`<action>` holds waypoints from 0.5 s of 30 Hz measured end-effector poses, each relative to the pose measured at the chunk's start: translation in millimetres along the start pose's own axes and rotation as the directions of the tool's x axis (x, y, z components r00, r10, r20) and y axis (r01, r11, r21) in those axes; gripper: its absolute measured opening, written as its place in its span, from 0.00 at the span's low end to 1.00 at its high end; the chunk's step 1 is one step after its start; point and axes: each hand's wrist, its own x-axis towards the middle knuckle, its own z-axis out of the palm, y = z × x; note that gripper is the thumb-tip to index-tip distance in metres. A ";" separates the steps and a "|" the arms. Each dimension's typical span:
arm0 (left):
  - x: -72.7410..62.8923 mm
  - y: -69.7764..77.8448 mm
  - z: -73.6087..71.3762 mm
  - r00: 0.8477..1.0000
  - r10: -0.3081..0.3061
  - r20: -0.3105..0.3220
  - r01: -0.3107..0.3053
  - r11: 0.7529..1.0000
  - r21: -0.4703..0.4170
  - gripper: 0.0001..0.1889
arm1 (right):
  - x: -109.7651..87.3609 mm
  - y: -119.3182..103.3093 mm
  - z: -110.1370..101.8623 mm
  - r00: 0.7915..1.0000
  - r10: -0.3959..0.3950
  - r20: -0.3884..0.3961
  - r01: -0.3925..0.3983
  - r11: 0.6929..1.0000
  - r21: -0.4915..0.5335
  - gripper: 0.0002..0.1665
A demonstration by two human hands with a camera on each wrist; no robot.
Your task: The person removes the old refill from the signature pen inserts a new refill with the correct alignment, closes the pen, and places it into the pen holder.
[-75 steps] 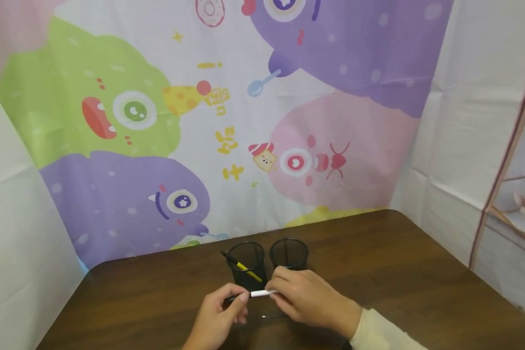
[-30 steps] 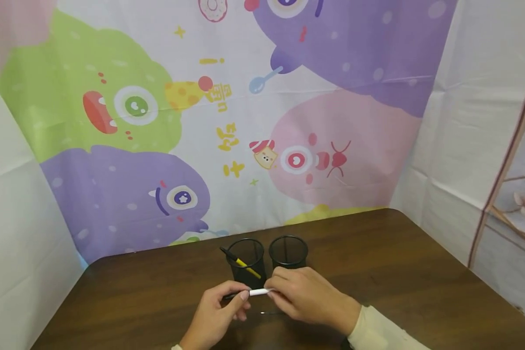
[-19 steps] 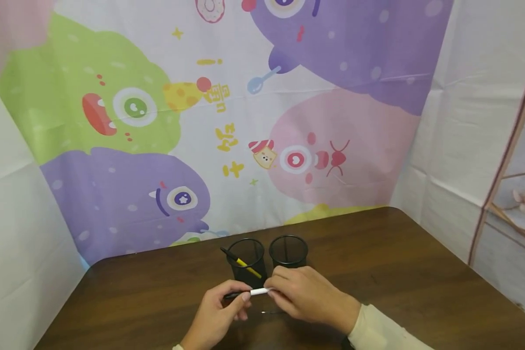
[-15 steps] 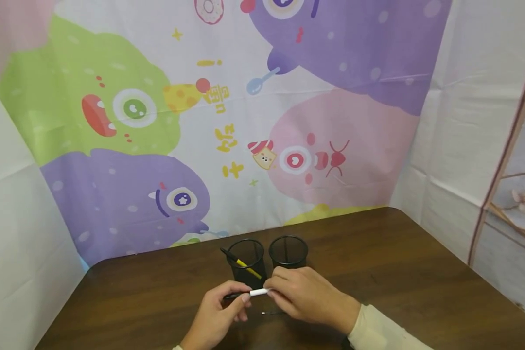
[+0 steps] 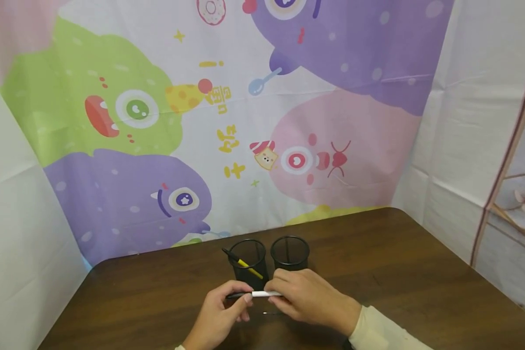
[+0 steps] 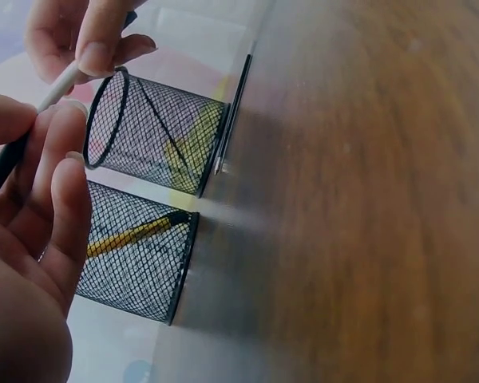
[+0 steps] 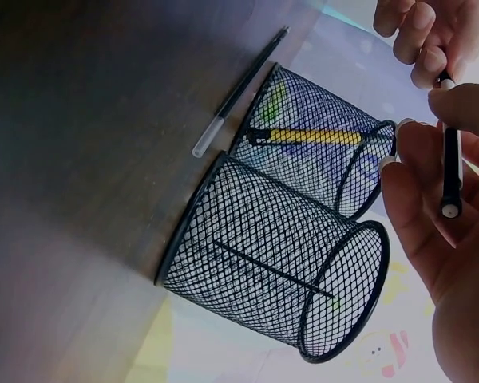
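Between both hands, above the table, is a slim pen [image 5: 262,294] with a white barrel and black parts. My left hand [image 5: 218,311] pinches its black section between thumb and fingers. My right hand [image 5: 310,297] grips the white end; in the right wrist view a black end piece [image 7: 451,187] shows along that hand's fingers. A thin ink refill [image 7: 243,88], dark with a pale end, lies on the table beside the bases of two black mesh pen holders. The left holder [image 5: 240,279] contains a yellow and black pen [image 5: 250,270], leaning. No pen is visible inside the right holder [image 7: 255,215].
The brown wooden table [image 5: 398,291] reaches back to a cloth backdrop [image 5: 227,204] printed with cartoon monsters. Pale cloth walls stand at the left and right sides. Both pen holders stand just beyond the hands.
More of the pen's white barrel shows between the hands, as my right fingers have shifted slightly to the right. The left hand keeps its hold; the holders and refill stay put.
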 end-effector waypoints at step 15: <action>-0.1 -1.8 -0.4 0.999 0.028 0.032 -0.028 1.000 0.007 0.10 | 1.6 -0.7 1.1 1.000 -0.019 -0.007 0.018 1.000 -0.016 0.02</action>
